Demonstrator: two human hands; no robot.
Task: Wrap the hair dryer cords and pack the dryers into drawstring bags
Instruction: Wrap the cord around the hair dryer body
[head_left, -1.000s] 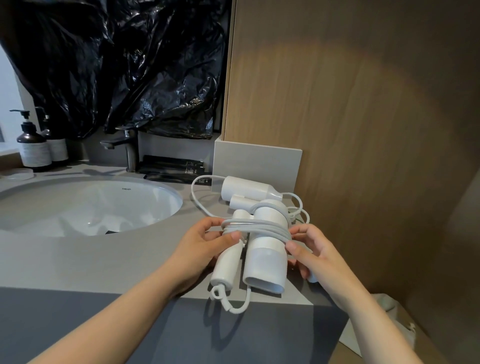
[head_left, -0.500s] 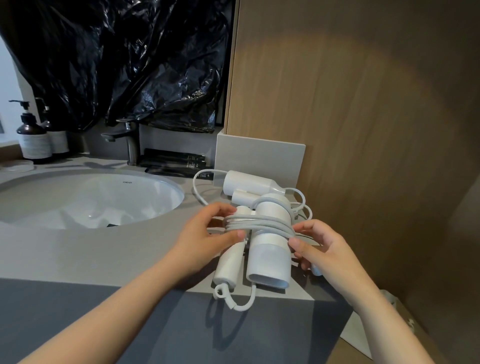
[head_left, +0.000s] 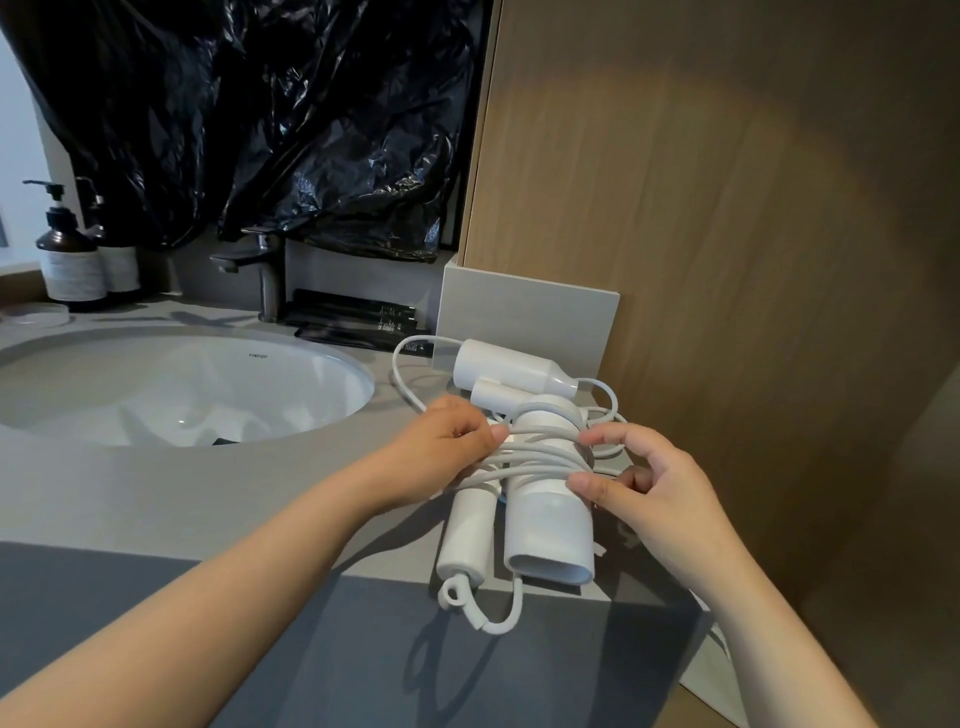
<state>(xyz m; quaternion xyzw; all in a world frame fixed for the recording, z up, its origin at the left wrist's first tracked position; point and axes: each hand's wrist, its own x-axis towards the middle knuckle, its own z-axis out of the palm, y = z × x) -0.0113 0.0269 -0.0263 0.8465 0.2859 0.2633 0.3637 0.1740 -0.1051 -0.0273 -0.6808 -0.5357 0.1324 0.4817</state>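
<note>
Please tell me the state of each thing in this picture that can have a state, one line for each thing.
near hair dryer: lying at the counter edge, cord wound around body and handle
second hair dryer: lying behind, cord loose
left hand: holding the wound cord against the handle
right hand: fingers pinching the cord loops
faucet: no water seen running
sink: no standing water seen
pump bottles: upright

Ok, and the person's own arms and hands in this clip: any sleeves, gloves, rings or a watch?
Nothing worn that shows. Both forearms are bare from the bottom edge of the frame up to the wrists, with no sleeve in view. The left hand and the right hand are ungloved; no rings, watch, bracelet or marking show. The nails that show look short and unpainted.
</note>
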